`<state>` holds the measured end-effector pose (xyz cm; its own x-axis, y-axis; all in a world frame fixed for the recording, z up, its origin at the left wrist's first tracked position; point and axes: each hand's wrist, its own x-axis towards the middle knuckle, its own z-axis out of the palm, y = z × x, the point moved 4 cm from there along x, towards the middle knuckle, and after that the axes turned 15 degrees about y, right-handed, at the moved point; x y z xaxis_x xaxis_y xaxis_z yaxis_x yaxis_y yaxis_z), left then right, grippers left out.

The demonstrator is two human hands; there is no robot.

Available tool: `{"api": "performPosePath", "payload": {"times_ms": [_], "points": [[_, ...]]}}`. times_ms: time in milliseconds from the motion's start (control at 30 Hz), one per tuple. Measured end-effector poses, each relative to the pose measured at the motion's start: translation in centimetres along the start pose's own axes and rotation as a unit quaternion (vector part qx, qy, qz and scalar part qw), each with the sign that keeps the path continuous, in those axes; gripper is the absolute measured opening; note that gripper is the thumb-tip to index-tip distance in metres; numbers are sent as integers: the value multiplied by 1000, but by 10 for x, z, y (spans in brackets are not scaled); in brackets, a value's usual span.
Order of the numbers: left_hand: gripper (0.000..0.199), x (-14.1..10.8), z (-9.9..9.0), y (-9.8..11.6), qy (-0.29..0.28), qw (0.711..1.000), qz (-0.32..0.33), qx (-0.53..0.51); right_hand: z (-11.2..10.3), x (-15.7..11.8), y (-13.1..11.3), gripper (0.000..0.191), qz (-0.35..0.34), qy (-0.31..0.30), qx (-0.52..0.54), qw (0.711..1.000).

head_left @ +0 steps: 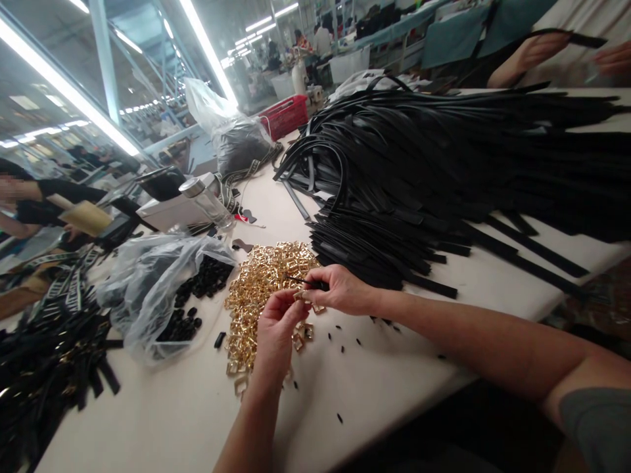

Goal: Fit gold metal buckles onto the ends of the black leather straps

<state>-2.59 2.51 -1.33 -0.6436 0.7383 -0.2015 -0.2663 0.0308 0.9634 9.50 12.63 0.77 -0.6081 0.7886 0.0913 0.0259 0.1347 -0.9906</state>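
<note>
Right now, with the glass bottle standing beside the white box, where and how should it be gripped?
Probably around the upright body of the glass bottle, below its silver lid, from the picture's right: the white box crowds its left, while only low scraps and straps lie right. Whether the lid is tight cannot be seen.

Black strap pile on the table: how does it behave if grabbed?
Probably flexible but springy: some straps arch in smooth loops while others lie straight. Their soft sheen suggests they may slide over one another. A pull would likely drag neighbours along, since they lie heaped and overlapping.
</note>
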Motion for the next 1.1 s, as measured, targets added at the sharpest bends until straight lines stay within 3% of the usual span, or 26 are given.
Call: {"api": "performPosePath", "payload": {"times_ms": [167,300,467,567,767,933,1100], "points": [[21,0,-4,13,-3,984,129,124,-4,0,-5,15,-78,-10,-129,988],[18,-1,-3,18,4,971,166,175,-3,0,-7,10,-102,-24,-169,980],[22,-1,-2,16,-17,978,128,162,-10,3,-9,30,-78,-57,-122,988],[24,0,-5,18,-4,987,98,126,-21,9,-12,42,-77,-28,-93,992],[27,3,-11,19,22,996,56,61,-24,10,-17,19,-125,50,-233,963],[30,8,-15,18,55,998,28,6,-6,-1,-15,17,-168,-15,-226,959],[34,11,-13,20,78,994,-21,-77,0,-3,-10,18,-159,-52,-163,972]]}}
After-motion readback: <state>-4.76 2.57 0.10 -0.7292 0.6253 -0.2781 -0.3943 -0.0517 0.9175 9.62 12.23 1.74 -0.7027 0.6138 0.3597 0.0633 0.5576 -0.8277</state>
